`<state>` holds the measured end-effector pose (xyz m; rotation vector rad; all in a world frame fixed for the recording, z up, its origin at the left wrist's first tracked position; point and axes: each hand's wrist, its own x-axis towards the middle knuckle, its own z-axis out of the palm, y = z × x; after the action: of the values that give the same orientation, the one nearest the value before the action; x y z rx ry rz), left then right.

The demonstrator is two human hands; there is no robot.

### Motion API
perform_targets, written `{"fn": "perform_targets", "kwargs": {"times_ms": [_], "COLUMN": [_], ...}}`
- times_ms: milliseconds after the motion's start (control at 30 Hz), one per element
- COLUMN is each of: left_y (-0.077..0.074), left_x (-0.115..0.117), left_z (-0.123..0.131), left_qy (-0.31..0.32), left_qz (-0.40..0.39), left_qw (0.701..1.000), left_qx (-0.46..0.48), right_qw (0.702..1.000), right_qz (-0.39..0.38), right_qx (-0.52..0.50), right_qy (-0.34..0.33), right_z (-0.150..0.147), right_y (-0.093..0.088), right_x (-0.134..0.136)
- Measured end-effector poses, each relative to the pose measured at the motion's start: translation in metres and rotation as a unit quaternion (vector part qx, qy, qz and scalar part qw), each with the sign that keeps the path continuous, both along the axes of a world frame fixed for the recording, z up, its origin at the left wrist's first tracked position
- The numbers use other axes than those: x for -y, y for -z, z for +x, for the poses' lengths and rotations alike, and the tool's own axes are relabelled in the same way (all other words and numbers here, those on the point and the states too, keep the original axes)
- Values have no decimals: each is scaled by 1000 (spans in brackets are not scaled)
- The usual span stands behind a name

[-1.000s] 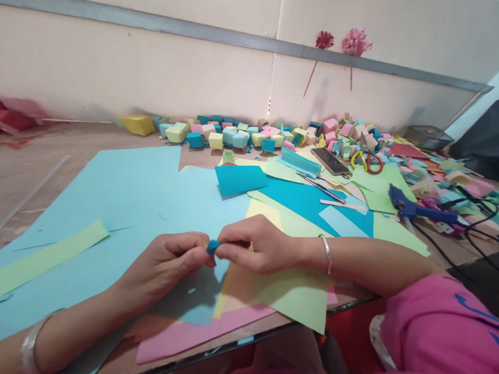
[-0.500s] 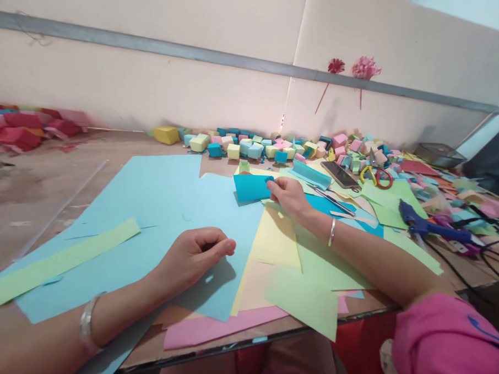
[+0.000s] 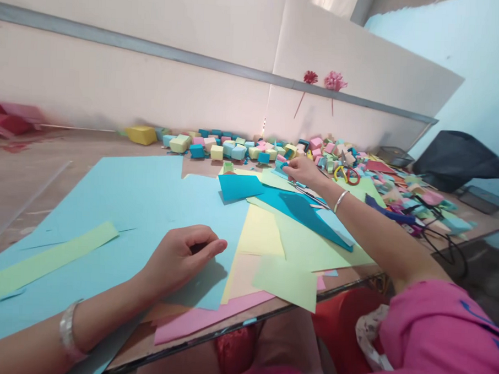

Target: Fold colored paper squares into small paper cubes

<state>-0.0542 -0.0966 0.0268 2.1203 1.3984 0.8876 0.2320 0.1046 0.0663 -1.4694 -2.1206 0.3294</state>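
My left hand (image 3: 184, 253) rests on a large light-blue sheet (image 3: 145, 193), fingers curled in and thumb against them, with nothing visible in it. Farther out, my right hand (image 3: 303, 171) pinches at a folded light-blue paper piece (image 3: 280, 166) in front of the pile of boxes; the hand hides most of that piece. A darker blue paper piece (image 3: 240, 187) lies on the sheet to the left of my right forearm. Beneath that forearm are a long blue offcut (image 3: 304, 214) and scissors (image 3: 313, 196), partly covered.
Small coloured paper boxes (image 3: 238, 151) line the wall. On the right are yellow-and-red-handled scissors (image 3: 346, 174), a blue glue gun (image 3: 391, 211) with cables, and paper scraps. A green strip (image 3: 47, 263) lies at left; yellow paper (image 3: 262, 234) and pink paper (image 3: 210, 320) are near the front edge.
My right hand has let go of the darker blue paper and reached farther away to the folded light-blue piece. My left hand stays curled in place. The view has turned right.
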Motion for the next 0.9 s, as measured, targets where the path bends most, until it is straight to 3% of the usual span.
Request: {"fn": "perform_targets", "kwargs": {"times_ms": [167, 400, 500, 633, 800, 900], "left_y": [0, -1, 2, 8, 10, 10], "left_x": [0, 0, -2, -2, -2, -4], "left_z": [2, 1, -1, -3, -5, -6], "left_qy": [26, 19, 27, 38, 49, 44], "left_qz": [7, 19, 19, 21, 17, 19], "left_qw": [1000, 999, 999, 998, 998, 998], "left_qx": [-15, -21, -30, -38, -38, -37], "right_qw": [999, 986, 980, 988, 967, 967], "right_qz": [19, 142, 165, 129, 204, 229], "right_qx": [26, -43, -70, -41, -94, -88], "right_qy": [7, 78, 83, 72, 117, 68], "right_z": [0, -8, -6, 0, 8, 3], "right_y": [9, -6, 2, 18, 16, 16], "right_x": [6, 6, 4, 2, 5, 10]}}
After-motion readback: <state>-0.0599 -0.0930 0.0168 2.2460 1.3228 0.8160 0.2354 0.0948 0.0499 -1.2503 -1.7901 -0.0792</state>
